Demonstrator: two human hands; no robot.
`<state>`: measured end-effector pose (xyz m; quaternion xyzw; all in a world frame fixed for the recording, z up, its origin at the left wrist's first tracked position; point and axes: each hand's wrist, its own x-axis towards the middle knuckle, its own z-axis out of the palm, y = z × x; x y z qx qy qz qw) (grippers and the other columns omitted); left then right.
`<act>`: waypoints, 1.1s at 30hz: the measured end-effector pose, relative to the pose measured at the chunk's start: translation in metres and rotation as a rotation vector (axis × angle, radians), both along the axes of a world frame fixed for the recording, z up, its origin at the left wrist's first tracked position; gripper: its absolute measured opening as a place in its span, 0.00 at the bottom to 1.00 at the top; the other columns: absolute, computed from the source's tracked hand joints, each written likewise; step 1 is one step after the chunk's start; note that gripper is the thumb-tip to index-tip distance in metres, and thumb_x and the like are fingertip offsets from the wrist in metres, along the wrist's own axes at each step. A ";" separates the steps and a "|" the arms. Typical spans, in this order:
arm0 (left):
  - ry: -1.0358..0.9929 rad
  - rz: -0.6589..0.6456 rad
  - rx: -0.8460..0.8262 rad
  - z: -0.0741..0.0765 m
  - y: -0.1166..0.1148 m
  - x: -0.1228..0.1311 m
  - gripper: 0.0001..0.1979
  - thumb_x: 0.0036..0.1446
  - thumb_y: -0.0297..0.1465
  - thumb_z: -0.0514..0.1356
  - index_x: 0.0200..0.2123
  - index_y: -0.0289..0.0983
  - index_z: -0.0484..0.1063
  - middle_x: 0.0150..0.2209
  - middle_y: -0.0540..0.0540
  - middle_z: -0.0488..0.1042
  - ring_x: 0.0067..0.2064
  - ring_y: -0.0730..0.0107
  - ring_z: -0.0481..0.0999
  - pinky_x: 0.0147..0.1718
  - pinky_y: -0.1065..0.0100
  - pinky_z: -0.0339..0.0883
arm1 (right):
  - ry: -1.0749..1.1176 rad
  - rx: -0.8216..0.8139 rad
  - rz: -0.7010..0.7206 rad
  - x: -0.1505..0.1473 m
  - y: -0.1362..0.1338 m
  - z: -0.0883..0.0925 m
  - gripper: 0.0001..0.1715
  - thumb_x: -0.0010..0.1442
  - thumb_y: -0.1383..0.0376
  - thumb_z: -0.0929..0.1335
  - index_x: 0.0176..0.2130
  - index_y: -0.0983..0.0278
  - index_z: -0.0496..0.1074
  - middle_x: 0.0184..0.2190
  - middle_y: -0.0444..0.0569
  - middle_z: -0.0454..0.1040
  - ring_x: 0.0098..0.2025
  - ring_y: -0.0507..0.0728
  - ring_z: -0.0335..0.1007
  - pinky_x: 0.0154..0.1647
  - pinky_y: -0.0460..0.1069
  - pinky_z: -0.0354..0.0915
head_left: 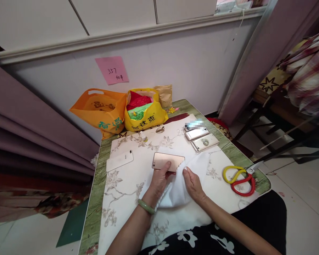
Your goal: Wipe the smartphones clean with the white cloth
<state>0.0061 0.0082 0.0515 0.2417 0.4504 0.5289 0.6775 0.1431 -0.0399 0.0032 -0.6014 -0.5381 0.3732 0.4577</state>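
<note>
My left hand (161,179) grips a gold smartphone (162,160) by its lower edge, thumb resting on the back cover. A green bangle (146,206) circles that wrist. Pinched in my right hand (193,182) is the edge of a white cloth (175,193), which drapes below the phone and touches its right end. The fingertips under the phone and behind the cloth are hidden. On the floral tablecloth (122,209), a white phone (120,161) lies to the left. Several more phones, among them a gold phone with a ring holder (205,142), lie at the upper right.
Red-and-yellow scissors (239,180) lie at the table's right edge with blades apart. An orange bag (101,109), a yellow bag (146,111) with red and green packets, and a brown pouch (164,95) stand by the wall. A small bottle (143,136) stands before them.
</note>
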 end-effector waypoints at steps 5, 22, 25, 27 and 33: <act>0.147 -0.338 0.027 0.013 0.006 -0.024 0.20 0.44 0.36 0.71 0.40 0.34 0.75 0.36 0.44 0.77 0.33 0.65 0.75 0.26 0.68 0.70 | 0.122 0.006 -0.042 0.003 0.001 0.003 0.22 0.68 0.49 0.55 0.34 0.60 0.65 0.29 0.46 0.71 0.32 0.56 0.66 0.37 0.49 0.62; 0.341 -0.377 0.046 -0.004 0.000 -0.017 0.18 0.38 0.37 0.74 0.30 0.34 0.75 0.20 0.52 0.73 0.21 0.76 0.68 0.23 0.73 0.59 | -0.064 0.045 -0.084 0.000 0.000 -0.005 0.20 0.67 0.49 0.56 0.33 0.59 0.63 0.23 0.42 0.66 0.26 0.55 0.63 0.30 0.48 0.59; 0.191 -0.427 0.015 -0.006 -0.012 -0.011 0.22 0.35 0.35 0.75 0.36 0.34 0.76 0.28 0.47 0.79 0.30 0.67 0.76 0.31 0.68 0.67 | -0.043 0.033 -0.113 0.000 0.000 -0.004 0.20 0.67 0.48 0.56 0.33 0.59 0.61 0.22 0.41 0.64 0.26 0.55 0.62 0.30 0.48 0.58; 0.157 -0.421 -0.007 -0.005 -0.018 -0.010 0.23 0.38 0.35 0.74 0.40 0.35 0.76 0.31 0.45 0.80 0.31 0.66 0.77 0.31 0.68 0.68 | -0.082 0.035 -0.075 0.000 0.000 -0.003 0.20 0.68 0.49 0.56 0.32 0.58 0.60 0.21 0.40 0.61 0.24 0.54 0.61 0.29 0.48 0.57; 0.115 -0.129 0.065 0.002 -0.004 -0.013 0.22 0.44 0.37 0.71 0.43 0.36 0.75 0.40 0.43 0.80 0.36 0.66 0.78 0.38 0.68 0.70 | -0.301 0.106 0.063 -0.002 -0.003 0.001 0.21 0.68 0.51 0.55 0.36 0.60 0.66 0.22 0.44 0.67 0.25 0.57 0.65 0.29 0.49 0.55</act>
